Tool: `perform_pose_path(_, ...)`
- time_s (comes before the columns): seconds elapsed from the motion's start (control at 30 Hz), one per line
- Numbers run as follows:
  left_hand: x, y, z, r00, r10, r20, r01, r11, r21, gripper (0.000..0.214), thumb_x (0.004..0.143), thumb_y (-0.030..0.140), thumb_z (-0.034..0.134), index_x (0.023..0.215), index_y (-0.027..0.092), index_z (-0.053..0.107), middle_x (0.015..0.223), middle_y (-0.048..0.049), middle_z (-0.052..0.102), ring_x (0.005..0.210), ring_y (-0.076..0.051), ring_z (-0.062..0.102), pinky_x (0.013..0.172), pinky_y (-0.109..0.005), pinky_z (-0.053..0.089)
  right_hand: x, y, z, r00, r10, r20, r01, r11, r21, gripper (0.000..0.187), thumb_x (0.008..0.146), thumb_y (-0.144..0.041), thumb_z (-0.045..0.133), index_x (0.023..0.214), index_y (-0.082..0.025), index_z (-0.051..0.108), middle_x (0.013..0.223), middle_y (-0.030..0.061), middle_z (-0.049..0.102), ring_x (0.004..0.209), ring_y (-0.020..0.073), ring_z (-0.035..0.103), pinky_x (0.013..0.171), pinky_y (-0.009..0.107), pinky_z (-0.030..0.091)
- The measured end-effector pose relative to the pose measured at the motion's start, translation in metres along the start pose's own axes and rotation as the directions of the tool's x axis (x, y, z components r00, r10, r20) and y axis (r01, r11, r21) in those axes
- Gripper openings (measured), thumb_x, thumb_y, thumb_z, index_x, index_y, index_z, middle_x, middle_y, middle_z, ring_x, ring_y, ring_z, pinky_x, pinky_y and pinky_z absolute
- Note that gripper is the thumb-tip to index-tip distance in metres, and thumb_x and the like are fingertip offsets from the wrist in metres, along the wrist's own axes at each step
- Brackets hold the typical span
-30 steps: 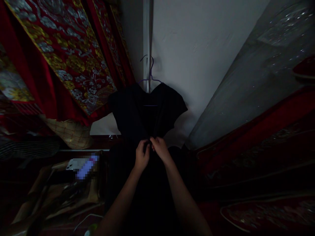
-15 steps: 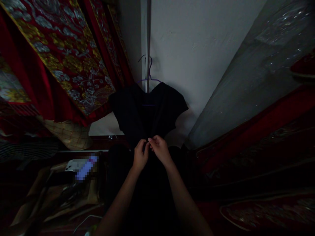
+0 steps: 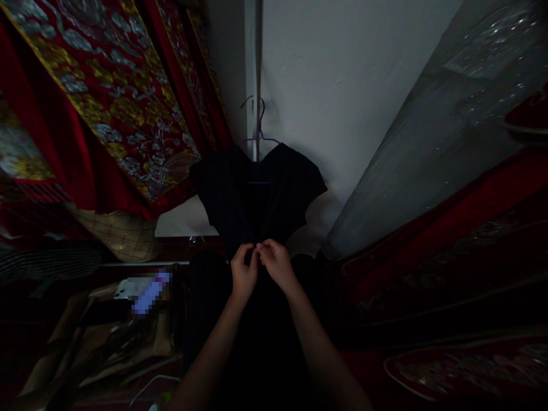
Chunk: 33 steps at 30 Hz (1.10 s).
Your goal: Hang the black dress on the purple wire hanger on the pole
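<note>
A dark short-sleeved garment (image 3: 291, 182) with a V-shaped neck hangs from a thin purple hanger (image 3: 259, 136) in front of me. At the bottom of its neck opening, my left hand (image 3: 245, 271) pinches the front edge between thumb and fingers. Right beside it, my right hand (image 3: 274, 260) is closed on the same spot, its fingertips touching or nearly touching the left ones. Whether a button or other small piece sits between the fingertips is too dark to tell. The lower part of the garment merges with the dark clothing below.
Red cloth with gold and silver embroidery (image 3: 124, 103) hangs at the upper left. On the left, a wooden stool-like frame (image 3: 162, 331) carries a phone (image 3: 124, 289). Sheer sparkly fabric (image 3: 398, 154) and red embroidered cloth (image 3: 471, 365) fill the right. A pale wall (image 3: 342, 68) stands behind.
Both hands stay at the same place on the garment. The right hand has dipped slightly and its fingers have shifted a little; the garment hangs almost unchanged.
</note>
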<state>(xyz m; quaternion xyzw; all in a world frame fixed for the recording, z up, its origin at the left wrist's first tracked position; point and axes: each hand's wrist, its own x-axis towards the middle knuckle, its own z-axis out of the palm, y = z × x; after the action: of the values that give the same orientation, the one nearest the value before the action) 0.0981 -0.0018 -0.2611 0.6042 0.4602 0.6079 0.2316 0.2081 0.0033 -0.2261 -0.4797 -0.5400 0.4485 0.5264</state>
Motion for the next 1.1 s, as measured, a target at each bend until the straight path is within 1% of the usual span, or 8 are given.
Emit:
perform_pose_path(0.17,-0.001,0.003,0.005,0.999,-0.012,0.049,0.014,0.999,-0.038,0.013,0.096,0.027,0.053,0.087,0.019,0.057,0.079,-0.0007,0.061,0.076,-0.016,0.061,0.073,-0.026,0.046,0.004,-0.017,-0.006,0.982,0.177,0.060,-0.187,0.952,0.245,0.027,0.070,-0.044,0.067,0.068,-0.017,0.065,0.046,-0.0036,0.049,0.040,0.0080,0.039,0.040,0.022,0.024)
perform_pose_path(0.27,0.003,0.002,0.006,0.997,0.019,0.073,-0.019,1.000,0.008,0.011,0.096,0.027,0.052,0.088,0.020,0.054,0.079,0.0003,0.058,0.075,-0.015,0.058,0.072,-0.025,0.044,0.033,-0.040,-0.013,0.976,0.203,0.077,-0.217,0.917,0.333,0.023,0.068,-0.035,0.067,0.062,-0.014,0.065,0.042,-0.0053,0.043,0.037,0.0041,0.030,0.038,0.020,0.016)
perform_pose_path(0.5,0.013,-0.022,0.010,0.981,0.059,0.183,-0.074,0.994,0.077,0.014,0.095,0.028,0.053,0.085,0.020,0.050,0.075,0.0012,0.054,0.070,-0.014,0.055,0.069,-0.024,0.042,0.148,-0.150,-0.034,0.977,0.177,0.115,-0.211,0.856,0.473,0.023,0.087,-0.016,0.050,0.064,-0.016,0.051,0.047,-0.0098,0.034,0.035,0.0017,0.018,0.034,0.016,0.012)
perform_pose_path(0.63,0.023,-0.026,0.003,0.972,0.055,0.229,-0.077,0.993,0.091,0.015,0.094,0.031,0.055,0.085,0.019,0.054,0.076,-0.0001,0.058,0.070,-0.015,0.056,0.069,-0.026,0.045,0.149,-0.168,-0.027,0.991,0.101,0.091,-0.133,0.861,0.491,0.026,0.093,-0.016,0.045,0.067,-0.017,0.050,0.048,-0.0091,0.036,0.035,0.0028,0.023,0.035,0.017,0.014)
perform_pose_path(0.8,0.090,0.025,-0.013,0.961,0.222,0.163,-0.219,0.975,-0.040,0.026,0.096,0.032,0.057,0.119,0.020,0.060,0.100,-0.0065,0.068,0.094,-0.018,0.066,0.086,-0.030,0.050,0.120,-0.151,-0.018,0.993,-0.115,-0.030,0.119,0.945,0.306,0.021,0.088,-0.022,0.056,0.068,-0.017,0.055,0.047,-0.0074,0.045,0.038,0.0031,0.033,0.037,0.017,0.018)
perform_pose_path(0.9,0.150,0.073,-0.018,0.904,0.423,0.065,-0.422,0.906,-0.027,0.037,0.100,0.030,0.051,0.135,0.021,0.055,0.107,-0.0072,0.068,0.094,-0.017,0.066,0.088,-0.031,0.051,0.114,-0.151,-0.017,0.969,-0.244,-0.031,0.245,0.946,0.212,0.021,0.086,-0.022,0.057,0.066,-0.017,0.055,0.048,-0.0070,0.046,0.039,0.0032,0.036,0.039,0.016,0.021)
perform_pose_path(1.0,0.194,0.103,-0.019,0.821,0.549,0.153,-0.563,0.824,0.065,0.023,0.098,0.025,0.052,0.116,0.018,0.066,0.104,-0.0060,0.070,0.094,-0.017,0.066,0.087,-0.030,0.050,0.112,-0.155,-0.019,0.933,-0.358,-0.037,0.360,0.923,0.136,0.021,0.086,-0.025,0.057,0.066,-0.018,0.056,0.048,-0.0071,0.046,0.041,0.0035,0.038,0.042,0.016,0.025)
perform_pose_path(1.1,0.204,0.114,-0.018,0.778,0.578,0.246,-0.619,0.773,0.138,0.010,0.095,0.021,0.058,0.097,0.017,0.067,0.090,-0.0034,0.069,0.085,-0.016,0.065,0.080,-0.027,0.048,0.113,-0.150,-0.021,0.906,-0.420,-0.055,0.423,0.904,0.066,0.019,0.084,-0.027,0.059,0.067,-0.019,0.056,0.048,-0.0071,0.045,0.043,0.0049,0.039,0.045,0.018,0.028)
